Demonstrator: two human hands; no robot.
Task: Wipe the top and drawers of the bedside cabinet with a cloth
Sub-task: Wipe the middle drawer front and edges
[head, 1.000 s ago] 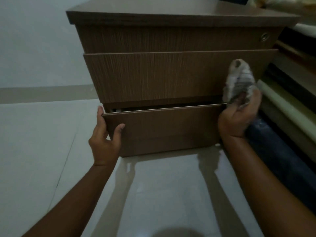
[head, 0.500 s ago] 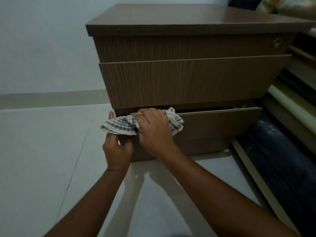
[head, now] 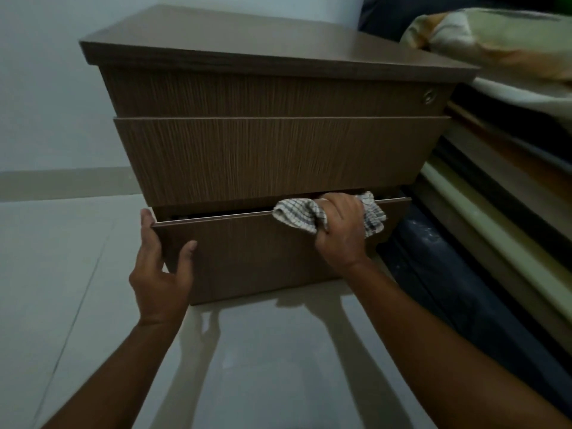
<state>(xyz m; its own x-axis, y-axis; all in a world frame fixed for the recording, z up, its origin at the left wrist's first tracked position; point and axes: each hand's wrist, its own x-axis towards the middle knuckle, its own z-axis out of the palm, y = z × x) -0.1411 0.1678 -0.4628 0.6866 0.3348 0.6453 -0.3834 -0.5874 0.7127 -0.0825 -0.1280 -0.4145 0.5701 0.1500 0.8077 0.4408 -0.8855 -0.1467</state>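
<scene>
A brown wooden bedside cabinet (head: 272,97) with three drawers stands on the pale floor. Its bottom drawer (head: 257,258) is pulled out a little. My left hand (head: 161,270) grips the left end of that drawer front, thumb on the face and fingers around the side edge. My right hand (head: 340,230) is shut on a checked cloth (head: 297,215) and presses it on the top edge of the bottom drawer front, toward its right end. The middle and top drawers are closed.
A bed with stacked mattresses (head: 501,243) and a patterned pillow (head: 495,38) sits tight against the cabinet's right side. A pale wall (head: 46,103) stands behind. Tiled floor (head: 263,366) lies in front and to the left.
My right hand has slid the cloth along the bottom drawer's top edge from the left end to the right end. My left hand keeps its hold on the drawer's left end.
</scene>
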